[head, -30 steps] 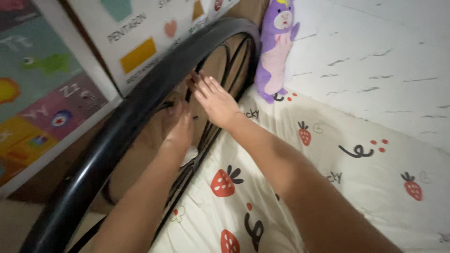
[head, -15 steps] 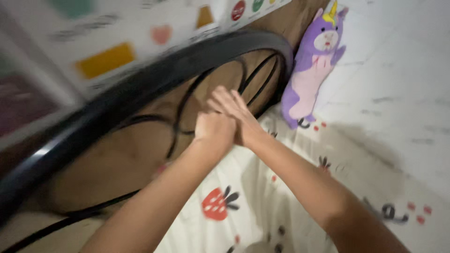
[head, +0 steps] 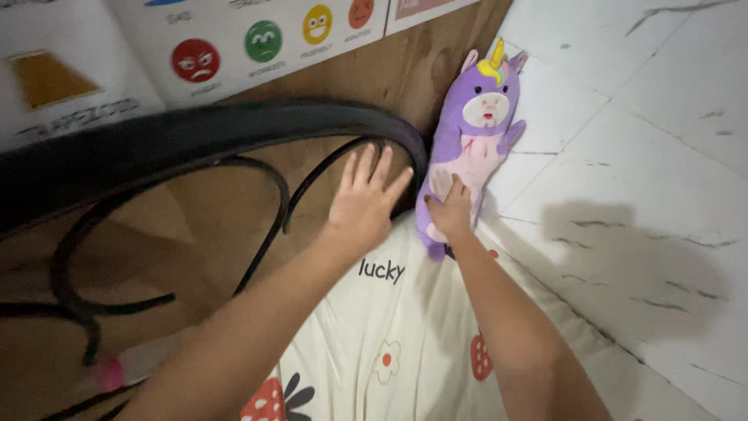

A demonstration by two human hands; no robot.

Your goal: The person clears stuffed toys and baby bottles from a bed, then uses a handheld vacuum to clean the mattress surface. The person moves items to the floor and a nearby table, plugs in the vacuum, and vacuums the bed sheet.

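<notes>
The right hand (head: 452, 210) rests on the lower body of a purple unicorn plush toy (head: 471, 148), fingers curled narrow and pressed into the pink belly; whether they fully grip the fabric cannot be told. The plush stands upright in the corner, its back against the white marbled wall (head: 647, 117), its head and yellow horn well above the right fingertips, its feet just below them at the mattress edge. The left hand (head: 362, 203) lies flat and spread wide, palm down, holding nothing; its fingertips touch or nearly touch the inner side of the black metal bed frame (head: 234, 129) where the curved top rail bends downward. That bend sits between the two hands, just beyond the left fingertips and just beside the right fingers. Thin black scroll bars (head: 269, 234) of the frame run to the left of the left hand. Under both wrists lies a cream bedsheet (head: 405, 343) printed with strawberries and flowers. Beyond the frame, above the left fingers, a brown wooden board (head: 389, 70) carries a white chart of coloured face symbols (head: 265, 39). A small pink-tipped object (head: 117, 370) lies low at the left, blurred, well apart from both hands.
</notes>
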